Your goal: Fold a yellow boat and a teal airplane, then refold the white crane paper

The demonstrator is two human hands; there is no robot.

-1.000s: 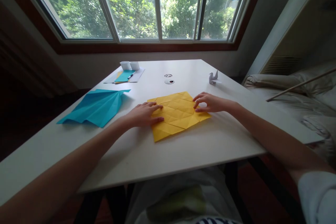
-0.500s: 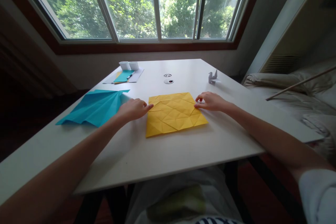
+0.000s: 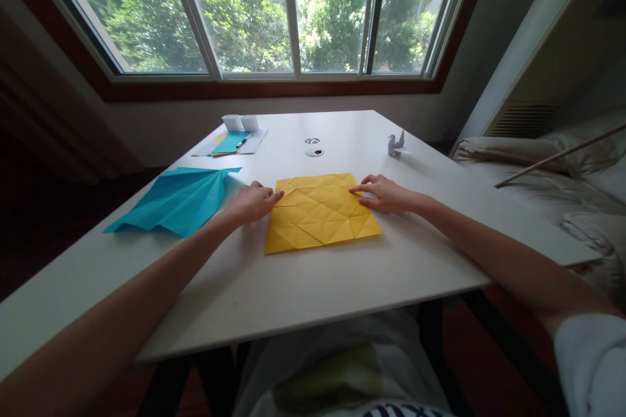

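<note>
A creased yellow paper square (image 3: 320, 214) lies flat on the white table (image 3: 342, 273), in front of me. My left hand (image 3: 252, 202) rests at its left edge, index fingertip touching the upper left corner. On the right side, my right hand (image 3: 384, 194) presses its fingertips on the sheet's upper right part. Neither hand grips the sheet; fingers are loosely curled and apart.
A folded blue paper sheet (image 3: 176, 199) lies left of my left hand. At the far left sit small white boxes (image 3: 240, 122) and papers with a pen (image 3: 232, 141). A small grey paper crane (image 3: 396, 143) stands at the far right; two round table holes (image 3: 313, 146) lie beyond the yellow sheet.
The yellow sheet has turned and slid left, now lying squarer to me. My left hand came off its surface to the left edge; my right hand followed it left.
</note>
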